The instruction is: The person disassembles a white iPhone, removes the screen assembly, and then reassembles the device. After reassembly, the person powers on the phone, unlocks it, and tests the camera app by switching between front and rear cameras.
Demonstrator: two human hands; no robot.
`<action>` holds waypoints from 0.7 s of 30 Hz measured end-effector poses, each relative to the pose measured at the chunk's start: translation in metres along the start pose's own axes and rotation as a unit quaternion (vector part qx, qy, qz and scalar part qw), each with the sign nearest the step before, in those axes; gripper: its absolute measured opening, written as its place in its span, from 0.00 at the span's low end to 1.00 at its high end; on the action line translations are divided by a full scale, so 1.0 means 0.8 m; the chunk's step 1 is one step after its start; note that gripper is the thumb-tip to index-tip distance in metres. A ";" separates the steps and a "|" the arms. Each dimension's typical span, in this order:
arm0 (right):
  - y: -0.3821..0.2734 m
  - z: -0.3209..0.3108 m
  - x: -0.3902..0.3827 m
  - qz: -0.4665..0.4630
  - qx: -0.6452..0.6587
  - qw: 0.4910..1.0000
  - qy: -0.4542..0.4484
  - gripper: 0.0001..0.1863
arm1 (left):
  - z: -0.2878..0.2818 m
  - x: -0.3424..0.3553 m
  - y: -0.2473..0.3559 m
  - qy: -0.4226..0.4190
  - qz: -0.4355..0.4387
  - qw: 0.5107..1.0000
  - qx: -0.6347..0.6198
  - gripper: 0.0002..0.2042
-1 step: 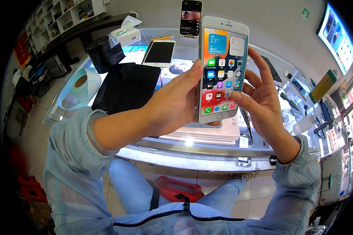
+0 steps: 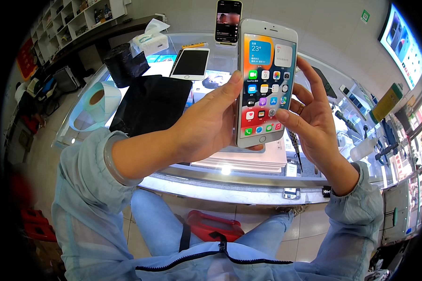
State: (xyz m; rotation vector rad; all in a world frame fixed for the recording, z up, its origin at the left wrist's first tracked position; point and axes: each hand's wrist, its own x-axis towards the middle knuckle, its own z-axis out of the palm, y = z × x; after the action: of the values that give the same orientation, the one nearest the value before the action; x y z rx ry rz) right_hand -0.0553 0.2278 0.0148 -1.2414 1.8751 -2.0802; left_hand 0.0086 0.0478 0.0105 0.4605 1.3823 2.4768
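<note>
A white smartphone (image 2: 266,96) with a lit home screen full of app icons is held upright above the counter. My left hand (image 2: 210,118) grips it along the left edge, thumb up the side and fingers hidden behind. On the other side, my right hand (image 2: 317,117) has its thumb on the lower right of the screen and its fingers curled by the right edge; a ring shows on one finger. Just below that hand lies a pointed screwdriver (image 2: 295,143). Beneath the phone is a stack of white sheets or boards (image 2: 248,161).
On the glass counter are a black mat (image 2: 150,104), a white tablet-like device (image 2: 191,63), a tape roll (image 2: 97,97), a black roll (image 2: 122,63) and a tissue box (image 2: 151,43). Another phone (image 2: 228,21) stands at the back. Bottles (image 2: 363,149) and tools stand to the right.
</note>
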 end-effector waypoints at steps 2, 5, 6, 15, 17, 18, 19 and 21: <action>0.001 -0.001 0.000 -0.003 -0.002 1.000 -0.002 0.43 | 0.001 0.001 -0.001 0.006 0.010 1.000 0.007 0.31; 0.001 -0.002 0.000 -0.003 0.000 1.000 -0.002 0.43 | 0.003 0.001 0.000 0.011 0.004 1.000 0.002 0.31; 0.000 -0.001 0.000 -0.002 0.003 1.000 -0.001 0.43 | 0.002 0.001 0.001 -0.002 0.003 1.000 0.008 0.30; 0.001 -0.002 0.000 0.001 0.004 1.000 -0.008 0.43 | -0.002 0.002 -0.001 -0.015 0.008 1.000 -0.008 0.30; 0.001 -0.002 0.000 -0.002 0.003 1.000 -0.009 0.42 | -0.002 0.002 -0.001 -0.018 0.012 1.000 -0.004 0.30; 0.002 -0.002 0.000 -0.003 0.003 1.000 -0.008 0.42 | -0.001 0.002 -0.001 -0.011 0.007 1.000 -0.006 0.30; 0.003 -0.002 0.000 -0.004 0.002 1.000 -0.006 0.42 | 0.000 0.001 -0.001 -0.004 0.002 1.000 -0.007 0.30; 0.004 -0.003 0.000 -0.007 0.005 1.000 -0.012 0.42 | 0.002 0.001 0.000 0.004 -0.003 1.000 -0.008 0.30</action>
State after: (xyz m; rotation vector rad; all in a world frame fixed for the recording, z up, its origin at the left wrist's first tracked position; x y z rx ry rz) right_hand -0.0580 0.2291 0.0124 -1.2748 1.8491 -2.0699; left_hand 0.0083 0.0496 0.0120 0.4428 1.3638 2.4866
